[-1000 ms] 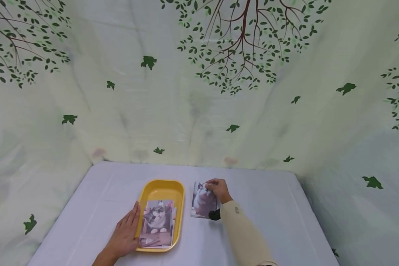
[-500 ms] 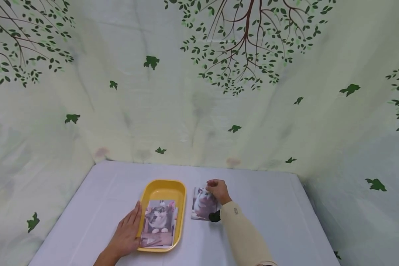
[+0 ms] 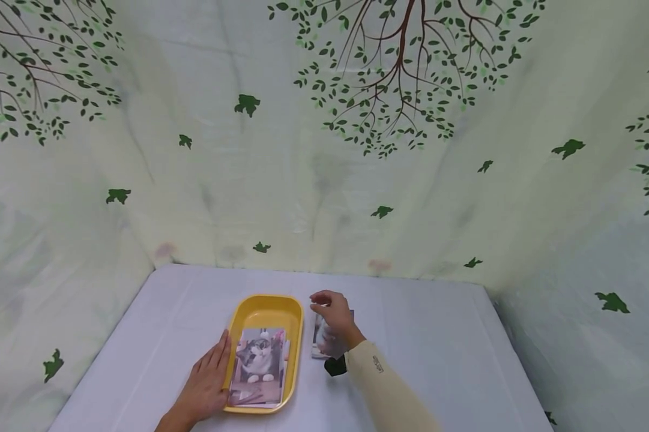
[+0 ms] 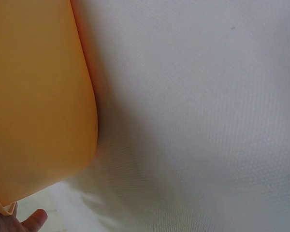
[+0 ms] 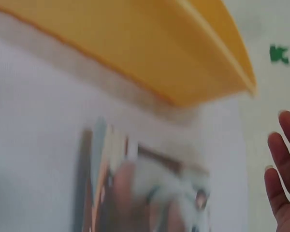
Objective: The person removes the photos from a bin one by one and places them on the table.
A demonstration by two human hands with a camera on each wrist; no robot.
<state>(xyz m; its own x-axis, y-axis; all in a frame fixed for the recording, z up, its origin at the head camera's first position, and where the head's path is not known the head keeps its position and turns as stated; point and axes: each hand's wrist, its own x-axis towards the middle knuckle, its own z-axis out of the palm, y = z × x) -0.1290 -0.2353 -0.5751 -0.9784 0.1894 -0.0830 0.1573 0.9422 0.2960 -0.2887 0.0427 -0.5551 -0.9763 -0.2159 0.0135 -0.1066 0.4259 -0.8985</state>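
My left hand (image 3: 205, 378) rests along the left rim of a yellow tray (image 3: 265, 302), fingers straight. In the tray lies a stack of photo cards (image 3: 258, 366), a grey-and-white cat on top. My right hand (image 3: 332, 311) is over a second stack of photo cards (image 3: 320, 336) to the right of the tray and partly covers it. In the right wrist view, this hand's fingers (image 5: 285, 159) are spread with nothing between them, beside the blurred card stack (image 5: 150, 193). The left wrist view shows the tray's side wall (image 4: 38, 96) and a fingertip (image 4: 35, 221).
A white cloth (image 3: 421, 360) covers the table. Behind it hangs a pale curtain (image 3: 302, 180) printed with branches and green leaves or birds. A small black object (image 3: 335, 366) sits at the right sleeve's cuff.
My right hand has left the far right corner of the hamster photo and moved left over the stack, toward the tray. The left hand has stayed on the tray rim.
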